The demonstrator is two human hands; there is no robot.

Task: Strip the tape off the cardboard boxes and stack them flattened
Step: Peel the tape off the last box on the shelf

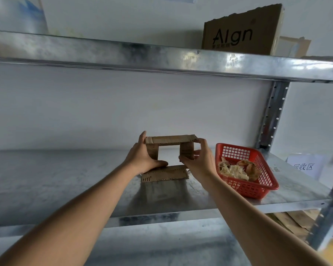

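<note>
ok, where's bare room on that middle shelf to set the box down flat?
Free: the shelf left of the left hand, and the front strip before the flattened cardboard. Crowded: right end, where the red basket sits close beside the right hand holding the small box.

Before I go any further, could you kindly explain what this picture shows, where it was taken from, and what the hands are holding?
There is no machine here: a person wears a camera on the head, so this single picture looks forward and down along their own arms. Both bare hands reach onto a metal shelf. The left hand and right hand each have a grip on one side of a small cardboard box, open at both ends, held just above a flat cardboard piece lying on the shelf. To the right sits a red basket with crumpled tape scraps. On the upper shelf stands a larger box printed "Algn".
</note>
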